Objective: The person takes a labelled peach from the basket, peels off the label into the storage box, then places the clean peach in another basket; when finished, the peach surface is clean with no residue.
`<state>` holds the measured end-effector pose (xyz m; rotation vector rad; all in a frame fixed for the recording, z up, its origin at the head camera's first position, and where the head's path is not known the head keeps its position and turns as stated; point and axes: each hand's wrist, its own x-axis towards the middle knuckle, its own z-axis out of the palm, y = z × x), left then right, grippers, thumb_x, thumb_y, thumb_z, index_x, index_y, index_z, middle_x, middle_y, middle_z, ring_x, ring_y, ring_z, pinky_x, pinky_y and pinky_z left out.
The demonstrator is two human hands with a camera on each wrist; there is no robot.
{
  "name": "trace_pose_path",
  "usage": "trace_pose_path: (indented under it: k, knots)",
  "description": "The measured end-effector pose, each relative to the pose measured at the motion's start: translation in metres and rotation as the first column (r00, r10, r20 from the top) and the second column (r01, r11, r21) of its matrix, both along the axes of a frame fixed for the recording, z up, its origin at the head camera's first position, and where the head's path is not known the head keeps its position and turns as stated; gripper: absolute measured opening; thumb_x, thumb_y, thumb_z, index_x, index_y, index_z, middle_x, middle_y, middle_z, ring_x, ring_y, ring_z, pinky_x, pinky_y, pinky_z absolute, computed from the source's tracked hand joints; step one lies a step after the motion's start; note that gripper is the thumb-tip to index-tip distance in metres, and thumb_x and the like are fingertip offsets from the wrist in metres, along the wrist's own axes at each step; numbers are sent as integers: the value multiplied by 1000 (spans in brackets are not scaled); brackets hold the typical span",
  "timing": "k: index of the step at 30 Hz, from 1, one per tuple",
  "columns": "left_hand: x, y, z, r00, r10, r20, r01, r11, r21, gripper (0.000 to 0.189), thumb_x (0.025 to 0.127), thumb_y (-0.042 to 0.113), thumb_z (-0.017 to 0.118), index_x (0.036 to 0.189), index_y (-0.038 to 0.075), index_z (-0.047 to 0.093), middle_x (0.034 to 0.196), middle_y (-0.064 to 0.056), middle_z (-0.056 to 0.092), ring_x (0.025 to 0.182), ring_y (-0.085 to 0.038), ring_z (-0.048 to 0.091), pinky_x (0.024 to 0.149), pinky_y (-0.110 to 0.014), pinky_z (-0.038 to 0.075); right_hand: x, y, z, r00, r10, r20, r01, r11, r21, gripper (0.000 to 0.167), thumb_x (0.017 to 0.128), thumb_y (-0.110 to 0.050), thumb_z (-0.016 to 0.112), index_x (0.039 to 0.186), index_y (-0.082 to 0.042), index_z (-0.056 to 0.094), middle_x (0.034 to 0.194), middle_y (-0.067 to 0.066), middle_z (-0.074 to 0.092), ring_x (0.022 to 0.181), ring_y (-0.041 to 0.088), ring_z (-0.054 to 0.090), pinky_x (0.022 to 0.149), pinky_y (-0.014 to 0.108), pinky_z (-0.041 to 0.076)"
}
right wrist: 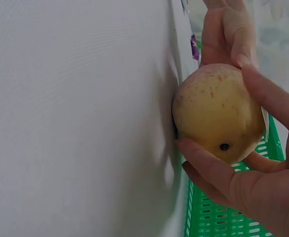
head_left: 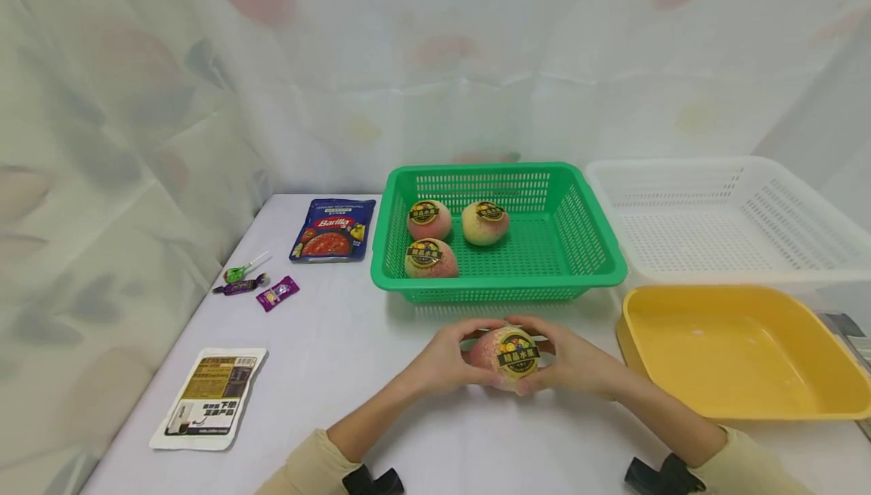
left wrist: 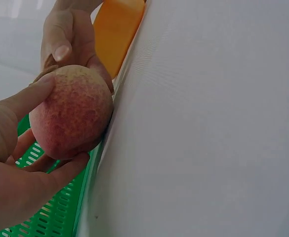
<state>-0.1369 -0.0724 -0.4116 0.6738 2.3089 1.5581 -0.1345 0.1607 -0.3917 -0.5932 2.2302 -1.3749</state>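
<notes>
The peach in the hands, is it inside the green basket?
Out: the left hand and right hand hold the peach in front of the green basket.

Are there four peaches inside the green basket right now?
No, the head view shows three peaches inside the green basket, while the fourth peach is outside, on its near side.

- Apparently a staged, screened-off workstation; the wider room is hidden.
- Leaf-printed drapes [head_left: 408, 94] close off the back and left of a white worktop [head_left: 340, 344].
- A green basket [head_left: 531, 253], white basket [head_left: 701, 234], yellow tub [head_left: 735, 359] and Barilla sauce pouch [head_left: 333, 230] are laid out on it.
</notes>
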Motion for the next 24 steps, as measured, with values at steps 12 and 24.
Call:
trace_pose_path:
  k: [12,24]
  knots:
    - [1,2,0,999,38,23,-38,999,-21,66,70,17,87,130,18,58,123,6,57,117,-18,50,97,-35,43,-2,16,12,934,-253,250,297,943,-153,45,94,-22,63,124,10,50,108,16,60,94,26,61,77,37,56]
    - [2,3,-2,997,59,55,-59,998,-4,65,70,16,87,128,19,59,122,7,58,115,-20,51,94,-33,44,-4,9,19,895,-205,396,269,957,-112,43,87,-17,71,117,9,54,93,9,66,81,20,65,69,32,57]
